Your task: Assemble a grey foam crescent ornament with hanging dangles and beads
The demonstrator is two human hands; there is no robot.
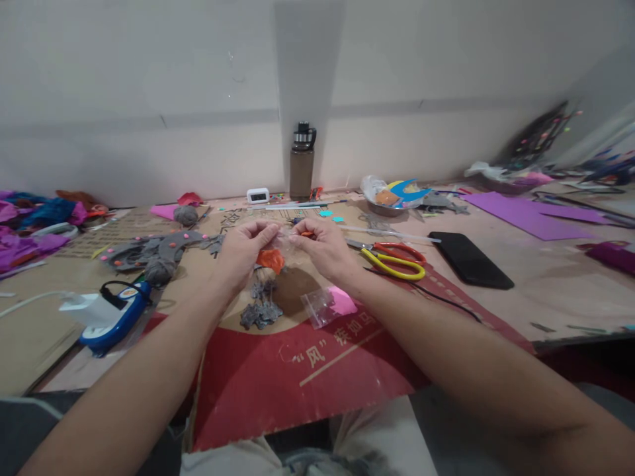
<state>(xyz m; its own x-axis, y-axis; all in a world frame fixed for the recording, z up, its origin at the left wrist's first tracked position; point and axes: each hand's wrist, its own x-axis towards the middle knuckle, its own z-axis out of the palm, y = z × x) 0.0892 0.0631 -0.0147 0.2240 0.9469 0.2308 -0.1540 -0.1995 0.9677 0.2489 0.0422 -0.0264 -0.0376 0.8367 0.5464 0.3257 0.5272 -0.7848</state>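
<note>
My left hand (245, 248) and my right hand (320, 248) meet over the middle of the table, both pinching the top of a small clear plastic bag (278, 244). Orange pieces (270, 259) show inside the bag, hanging below my left fingers. A small orange bit (307, 233) sits at my right fingertips. Below the hands lies a cluster of grey felt pieces (260, 307). Beside it rests another clear bag with pink pieces (331, 305).
Red and yellow scissors (397, 259) and a black phone (470, 259) lie right of my hands. A blue glue gun (112, 317) sits left. Grey yarn balls (159, 270), a bottle (301, 162), a small clock (258, 195), a metal bowl (389, 198) and purple sheets (530, 215) surround the cardboard (317, 377).
</note>
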